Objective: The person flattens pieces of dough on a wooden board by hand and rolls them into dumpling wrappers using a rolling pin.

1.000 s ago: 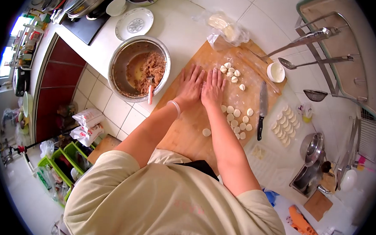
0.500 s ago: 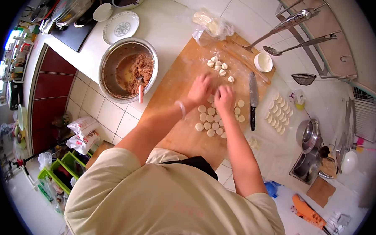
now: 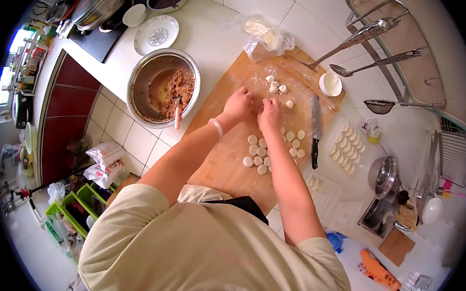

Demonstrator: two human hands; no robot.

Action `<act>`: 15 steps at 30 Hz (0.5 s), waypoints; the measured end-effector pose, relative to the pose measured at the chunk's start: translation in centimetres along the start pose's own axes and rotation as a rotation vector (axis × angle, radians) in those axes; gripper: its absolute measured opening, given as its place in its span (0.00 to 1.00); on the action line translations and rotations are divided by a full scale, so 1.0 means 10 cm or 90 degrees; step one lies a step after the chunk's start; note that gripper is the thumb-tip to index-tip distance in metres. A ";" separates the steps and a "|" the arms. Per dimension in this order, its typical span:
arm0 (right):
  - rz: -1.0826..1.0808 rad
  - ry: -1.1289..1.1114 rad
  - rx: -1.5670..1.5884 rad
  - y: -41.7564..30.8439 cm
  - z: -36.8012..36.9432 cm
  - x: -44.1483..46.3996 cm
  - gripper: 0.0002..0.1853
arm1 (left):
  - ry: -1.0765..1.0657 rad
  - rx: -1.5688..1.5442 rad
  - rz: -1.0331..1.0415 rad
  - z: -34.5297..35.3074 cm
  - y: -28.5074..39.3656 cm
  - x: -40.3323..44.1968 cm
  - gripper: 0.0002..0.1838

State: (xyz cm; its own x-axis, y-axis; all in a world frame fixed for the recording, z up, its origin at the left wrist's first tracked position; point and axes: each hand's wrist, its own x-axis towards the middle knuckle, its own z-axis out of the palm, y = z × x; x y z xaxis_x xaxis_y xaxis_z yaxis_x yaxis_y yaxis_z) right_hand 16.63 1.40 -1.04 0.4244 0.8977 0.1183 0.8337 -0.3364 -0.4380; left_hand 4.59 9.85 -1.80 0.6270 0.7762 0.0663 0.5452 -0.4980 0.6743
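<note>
My left hand [image 3: 239, 103], with a pale band on its wrist, is over the wooden board [image 3: 227, 168], fingers curled inward. My right hand [image 3: 268, 116] is just beside it, its fingers also drawn together. Whatever either hand holds is hidden by the fingers. Beyond them lies a small group of white dough pieces [image 3: 274, 84]. Nearer me, several flattened dough rounds [image 3: 252, 150] lie on the board, some partly covered by my right forearm. To the right is a knife [image 3: 316, 131] with a black handle, and a rolling pin [image 3: 313, 89] lies near the far edge.
Left of the board stands a metal pot [image 3: 133, 91] of minced filling with a pink-handled utensil [image 3: 177, 118]. Dough in a plastic bag [image 3: 266, 35] and a white bowl [image 3: 330, 84] sit at the far side. Rows of shaped dumplings [image 3: 347, 148] lie right of the board.
My hands have moved left and slightly apart from the dough rounds. The group of small dough pieces has fewer in it. The whole view has shifted slightly.
</note>
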 end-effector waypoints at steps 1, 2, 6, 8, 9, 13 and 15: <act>-0.012 -0.006 0.061 -0.05 -0.01 -0.02 0.09 | -0.001 0.001 0.001 -0.08 -0.01 -0.06 0.06; -0.011 -0.008 0.063 -0.09 -0.02 -0.03 0.09 | 0.012 -0.024 0.003 -0.18 -0.04 -0.14 0.06; -0.023 -0.018 0.268 -0.14 0.01 -0.09 0.08 | 0.027 -0.018 -0.003 -0.43 -0.21 -0.38 0.08; -0.050 -0.013 0.268 -0.09 0.00 -0.17 0.07 | 0.021 -0.036 -0.009 -0.47 -0.24 -0.42 0.10; -0.058 -0.004 0.208 -0.04 0.00 -0.21 0.06 | 0.015 -0.055 -0.009 -0.49 -0.24 -0.41 0.12; -0.060 -0.020 0.125 0.06 -0.07 -0.29 0.10 | 0.044 -0.082 0.015 -0.48 -0.21 -0.33 0.15; -0.028 -0.044 0.148 0.06 -0.10 -0.28 0.11 | -0.034 -0.035 0.004 -0.49 -0.23 -0.28 0.16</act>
State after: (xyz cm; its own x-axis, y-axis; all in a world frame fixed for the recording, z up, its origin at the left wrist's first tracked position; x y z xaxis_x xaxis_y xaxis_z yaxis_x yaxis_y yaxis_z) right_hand 16.25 -1.60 -0.70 0.3577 0.9300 0.0848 0.7434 -0.2287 -0.6285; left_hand -1.15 10.70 0.08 0.6602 0.7504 0.0326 0.5105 -0.4801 0.7134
